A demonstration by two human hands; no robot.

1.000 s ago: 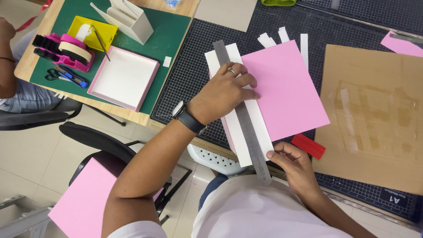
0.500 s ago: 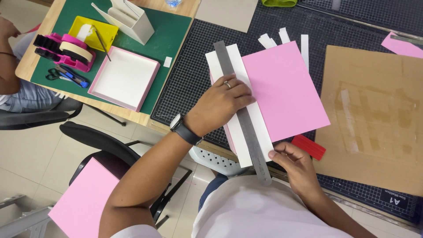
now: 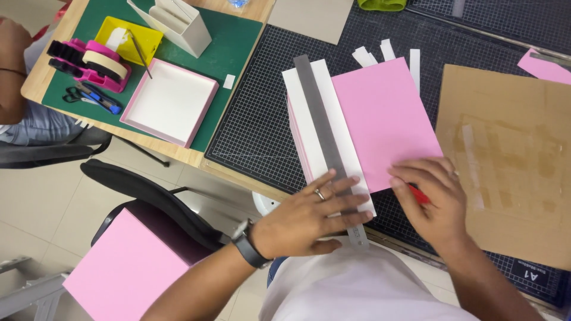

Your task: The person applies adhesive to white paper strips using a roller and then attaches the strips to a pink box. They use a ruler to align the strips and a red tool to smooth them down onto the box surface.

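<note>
The left hand (image 3: 306,217) lay flat, fingers spread, pressing the near end of a steel ruler (image 3: 326,139) that ran away along white card (image 3: 310,119). Just right of it, the right hand (image 3: 431,199) curled around a red cutter (image 3: 420,194) at the pink sheet's (image 3: 383,116) near edge. Bare cutting mat (image 3: 256,119) lay open left of the hands; brown cardboard (image 3: 511,154) crowded the right.

Long grey metal ruler (image 3: 324,137) lies on white card sheet (image 3: 309,119), pink paper sheet (image 3: 383,119) just right of it, all on black gridded cutting mat (image 3: 262,113). Brown cardboard sheet (image 3: 511,154) further right. Shallow pink-edged white box (image 3: 169,101) on green mat (image 3: 232,41), left. Left hand (image 3: 306,217) on ruler's near end; right hand (image 3: 431,199) on pink sheet's near corner.
</note>
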